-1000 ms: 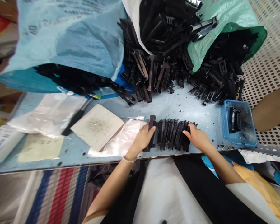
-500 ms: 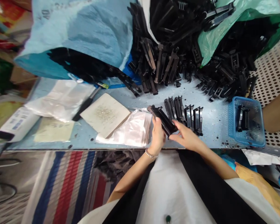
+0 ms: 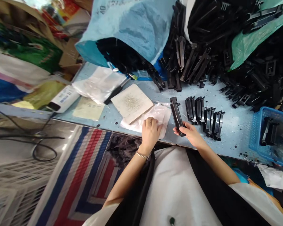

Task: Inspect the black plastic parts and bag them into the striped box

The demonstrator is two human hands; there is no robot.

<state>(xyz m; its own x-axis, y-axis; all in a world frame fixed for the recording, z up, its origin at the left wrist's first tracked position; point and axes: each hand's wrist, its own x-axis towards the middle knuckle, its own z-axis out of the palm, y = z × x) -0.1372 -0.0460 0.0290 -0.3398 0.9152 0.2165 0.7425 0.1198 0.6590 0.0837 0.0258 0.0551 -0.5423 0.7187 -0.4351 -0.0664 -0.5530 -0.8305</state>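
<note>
My right hand [image 3: 191, 133] is closed round the lower end of a long black plastic part [image 3: 176, 113], which stands tilted over the table's front. My left hand [image 3: 151, 130] rests on a stack of clear plastic bags [image 3: 163, 116], its fingers bent over them and the thumb apart. No bag is lifted from the stack. A pale square board [image 3: 131, 102] overlaps the bags on their left. Just right of the held part, several like black parts [image 3: 200, 110] lie in a row of pairs.
Loose black parts [image 3: 193, 64] heap at the back, by a blue bag [image 3: 132, 28] and a green bag [image 3: 247, 47]. A blue basket [image 3: 254, 135] with black parts is at right. On the left lie more clear bags [image 3: 96, 83] and a yellow paper [image 3: 87, 109].
My left hand has let go of the black part and moved left onto the plastic bags. The right hand now holds the part alone, more upright. The view has swung left.
</note>
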